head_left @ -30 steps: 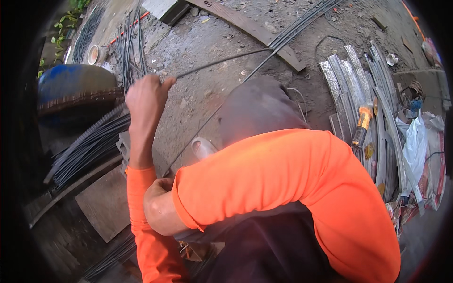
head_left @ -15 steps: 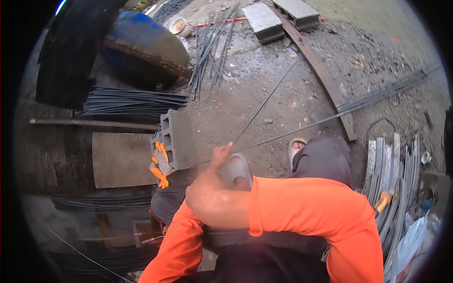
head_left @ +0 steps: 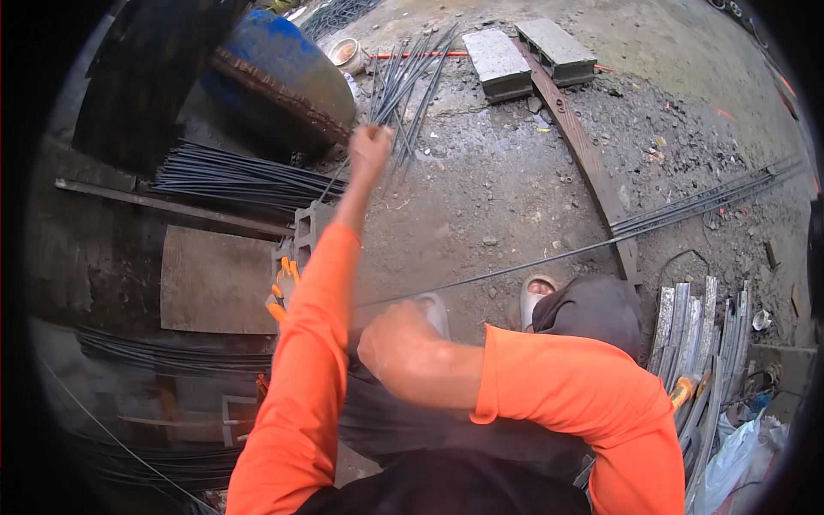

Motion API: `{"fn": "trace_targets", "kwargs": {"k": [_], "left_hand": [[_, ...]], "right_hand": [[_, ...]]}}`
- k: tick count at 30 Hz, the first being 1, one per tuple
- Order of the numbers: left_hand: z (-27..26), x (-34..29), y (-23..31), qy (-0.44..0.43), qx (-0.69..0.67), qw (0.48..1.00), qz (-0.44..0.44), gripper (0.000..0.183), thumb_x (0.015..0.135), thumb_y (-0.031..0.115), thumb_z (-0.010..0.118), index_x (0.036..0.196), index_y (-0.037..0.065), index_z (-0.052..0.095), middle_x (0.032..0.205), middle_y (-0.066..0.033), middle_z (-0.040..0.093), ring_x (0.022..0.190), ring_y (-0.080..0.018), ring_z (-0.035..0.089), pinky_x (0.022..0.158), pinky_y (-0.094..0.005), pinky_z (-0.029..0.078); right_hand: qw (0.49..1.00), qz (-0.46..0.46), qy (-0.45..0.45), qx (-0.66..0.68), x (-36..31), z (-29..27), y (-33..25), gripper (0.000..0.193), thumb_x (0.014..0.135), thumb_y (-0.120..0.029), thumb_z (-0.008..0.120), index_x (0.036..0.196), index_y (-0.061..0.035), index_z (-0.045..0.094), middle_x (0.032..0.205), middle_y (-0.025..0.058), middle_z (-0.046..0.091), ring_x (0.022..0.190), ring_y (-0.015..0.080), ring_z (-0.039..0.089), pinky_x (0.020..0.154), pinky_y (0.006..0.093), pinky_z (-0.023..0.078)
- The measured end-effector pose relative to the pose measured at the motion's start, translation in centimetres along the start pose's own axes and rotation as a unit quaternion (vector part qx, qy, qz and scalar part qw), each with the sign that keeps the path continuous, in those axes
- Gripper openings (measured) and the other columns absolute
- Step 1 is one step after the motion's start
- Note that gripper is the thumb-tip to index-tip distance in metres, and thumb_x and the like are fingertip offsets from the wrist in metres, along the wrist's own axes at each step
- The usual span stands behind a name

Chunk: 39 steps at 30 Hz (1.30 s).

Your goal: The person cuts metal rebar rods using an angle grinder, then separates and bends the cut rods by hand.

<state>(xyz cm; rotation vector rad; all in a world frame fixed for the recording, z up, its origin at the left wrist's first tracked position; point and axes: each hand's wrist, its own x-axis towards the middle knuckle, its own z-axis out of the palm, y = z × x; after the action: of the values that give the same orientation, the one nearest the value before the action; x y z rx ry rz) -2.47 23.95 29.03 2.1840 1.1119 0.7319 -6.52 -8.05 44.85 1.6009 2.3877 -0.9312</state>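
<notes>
My left hand (head_left: 370,147) is stretched forward in an orange sleeve, its fingers curled into a fist at the near end of a loose pile of thin steel rods (head_left: 405,75). Whether it grips one of them I cannot tell. My right hand (head_left: 396,343) is closed around one long thin steel rod (head_left: 549,256), which runs over the wet ground toward more long rods (head_left: 712,200) at the right. My sandalled feet (head_left: 536,296) show just beyond that hand.
A blue drum (head_left: 283,73) lies at the back left, with two concrete blocks (head_left: 524,53) and a long plank (head_left: 592,163) behind. A dark rod bundle (head_left: 232,176), a hollow block (head_left: 305,233) with orange-handled cutters (head_left: 281,296), and flat metal strips (head_left: 695,335) lie around.
My view swung left and then settled. My left arm has reached out to the rod pile, and my right hand has dropped lower, still on the long rod.
</notes>
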Motion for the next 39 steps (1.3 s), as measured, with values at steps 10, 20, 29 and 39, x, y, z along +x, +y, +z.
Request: {"fn": "trace_targets", "kwargs": {"k": [10, 20, 29, 39], "left_hand": [[12.8, -28.2, -10.4, -0.411, 0.295, 0.860, -0.071, 0.069, 0.090, 0.042, 0.073, 0.141, 0.002, 0.051, 0.136, -0.0285, 0.058, 0.130, -0.0436, 0.054, 0.106, -0.0579, 0.043], [15.5, -28.2, -16.8, -0.357, 0.252, 0.900, -0.001, 0.038, 0.090, 0.031, 0.073, 0.110, -0.001, 0.067, 0.107, -0.0236, 0.071, 0.105, -0.0398, 0.068, 0.087, -0.0502, 0.052], [14.1, -28.5, -15.6, -0.347, 0.070, 0.935, -0.030, 0.036, 0.097, 0.030, 0.068, 0.087, -0.005, 0.064, 0.075, -0.0217, 0.066, 0.066, -0.0296, 0.056, 0.067, -0.0435, 0.048], [10.8, -27.0, -16.8, -0.417, 0.109, 0.902, 0.005, 0.051, 0.105, 0.039, 0.049, 0.093, -0.008, 0.065, 0.074, -0.0206, 0.066, 0.068, -0.0290, 0.063, 0.067, -0.0424, 0.049]], "right_hand": [[0.999, -0.029, -0.010, 0.015, -0.8, -0.1, -0.4, 0.030, 0.076, -0.020, 0.082, 0.105, -0.0141, 0.080, 0.101, 0.0005, 0.077, 0.084, 0.0194, 0.074, 0.069, 0.0375, 0.054], [0.994, 0.009, 0.087, -0.073, 2.6, 3.2, -1.8, 0.057, 0.069, -0.034, 0.088, 0.116, -0.0060, 0.073, 0.115, 0.0114, 0.071, 0.105, 0.0281, 0.065, 0.081, 0.0460, 0.050], [0.975, -0.105, -0.100, -0.169, -1.5, 0.6, 0.4, 0.044, 0.090, -0.038, 0.066, 0.126, -0.0108, 0.069, 0.124, 0.0097, 0.069, 0.112, 0.0363, 0.061, 0.091, 0.0582, 0.047], [0.981, -0.105, -0.062, -0.152, -0.3, 0.1, -0.8, 0.043, 0.084, -0.036, 0.072, 0.118, -0.0100, 0.073, 0.114, 0.0101, 0.071, 0.103, 0.0326, 0.064, 0.084, 0.0519, 0.049]]}}
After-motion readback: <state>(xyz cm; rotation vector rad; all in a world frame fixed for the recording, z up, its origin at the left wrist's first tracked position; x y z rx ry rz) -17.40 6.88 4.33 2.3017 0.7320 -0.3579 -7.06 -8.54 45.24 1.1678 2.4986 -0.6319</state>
